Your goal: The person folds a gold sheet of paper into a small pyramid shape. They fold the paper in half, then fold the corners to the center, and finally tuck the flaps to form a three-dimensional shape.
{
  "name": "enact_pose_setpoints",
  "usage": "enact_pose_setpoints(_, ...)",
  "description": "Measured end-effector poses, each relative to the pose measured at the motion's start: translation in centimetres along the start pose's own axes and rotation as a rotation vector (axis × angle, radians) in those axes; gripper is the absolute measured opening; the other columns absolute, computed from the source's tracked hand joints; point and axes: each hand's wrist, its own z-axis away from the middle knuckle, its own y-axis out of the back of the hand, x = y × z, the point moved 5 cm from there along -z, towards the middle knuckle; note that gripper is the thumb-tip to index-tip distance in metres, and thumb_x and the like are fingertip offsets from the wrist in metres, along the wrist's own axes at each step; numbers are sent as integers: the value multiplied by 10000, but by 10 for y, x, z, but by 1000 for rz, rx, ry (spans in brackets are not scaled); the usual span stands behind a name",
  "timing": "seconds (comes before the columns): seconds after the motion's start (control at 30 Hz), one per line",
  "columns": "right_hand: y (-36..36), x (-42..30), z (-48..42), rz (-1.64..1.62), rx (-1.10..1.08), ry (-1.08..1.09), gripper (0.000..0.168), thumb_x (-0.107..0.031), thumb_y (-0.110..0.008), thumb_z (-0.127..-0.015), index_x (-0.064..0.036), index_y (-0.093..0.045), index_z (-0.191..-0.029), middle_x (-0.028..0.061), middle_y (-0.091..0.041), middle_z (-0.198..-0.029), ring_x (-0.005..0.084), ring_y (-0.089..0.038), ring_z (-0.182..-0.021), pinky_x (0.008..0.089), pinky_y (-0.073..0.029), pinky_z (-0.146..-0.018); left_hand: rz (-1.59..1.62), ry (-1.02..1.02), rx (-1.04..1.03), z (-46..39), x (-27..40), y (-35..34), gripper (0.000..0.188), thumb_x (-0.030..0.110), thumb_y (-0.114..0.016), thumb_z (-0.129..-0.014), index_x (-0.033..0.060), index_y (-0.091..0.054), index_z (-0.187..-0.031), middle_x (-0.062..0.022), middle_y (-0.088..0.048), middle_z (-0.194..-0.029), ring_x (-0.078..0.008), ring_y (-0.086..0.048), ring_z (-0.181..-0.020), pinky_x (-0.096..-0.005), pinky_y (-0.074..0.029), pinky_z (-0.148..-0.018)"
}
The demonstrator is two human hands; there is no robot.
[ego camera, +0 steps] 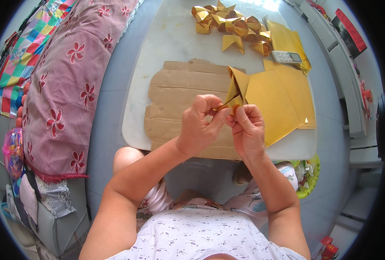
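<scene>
Between both hands, above a flattened sheet of brown cardboard [186,97], is a partly folded piece of gold paper [237,87] with a tall pointed end. My left hand [203,122] pinches its lower left edge between thumb and fingers. At its lower right corner, the thumb and fingers of my right hand [248,130] grip the paper. Large flat gold sheets [273,100] lie just right of the cardboard. Several folded gold paper shapes [234,26] are heaped at the far side of the white table [137,113].
A white remote control [286,57] rests on a stack of gold sheets [281,35] at the far right. Below the table's right corner stands a green basket [314,182] with wrappers. Left of the table is a seat under a pink flowered cover [69,81].
</scene>
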Motion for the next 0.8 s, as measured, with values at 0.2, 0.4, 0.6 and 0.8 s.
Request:
enact_pose_setpoints(0.2,-3,-1,0,13,-19,-40,67,-106,-641,-970,-45,-615,-971,66,-703,-932,136,-675,-835,274,-541,-785,118,15,65,-1,-4,0,193,27,-739,-879,30,-553,-930,-48,-680,-854,-84,-663,-756,-240,-566,-679)
enact_pose_setpoints(0.4,0,0,1,20,-13,-32,76,-112,-651,-966,-46,-616,-948,63,-701,-922,126,-665,-817,269,-532,-765,231,90,43,2,-10,0,201,26,-747,-874,28,-556,-936,-51,-690,-869,-65,-657,-793,-230,-569,-696)
enact_pose_setpoints(0.6,2,-2,2,64,0,-11,84,-121,-660,-961,-55,-616,-936,56,-697,-895,124,-661,-793,271,-533,-740,352,188,34,-1,-4,-2,178,14,-737,-880,13,-564,-922,-55,-686,-882,-70,-650,-812,-222,-571,-697)
enact_pose_setpoints(0.8,2,-3,4,111,10,-10,78,-110,-652,-965,-51,-606,-945,51,-681,-897,118,-655,-785,266,-529,-728,336,210,13,0,-6,1,167,14,-729,-885,14,-563,-893,-74,-677,-896,-86,-646,-816,-230,-574,-708)
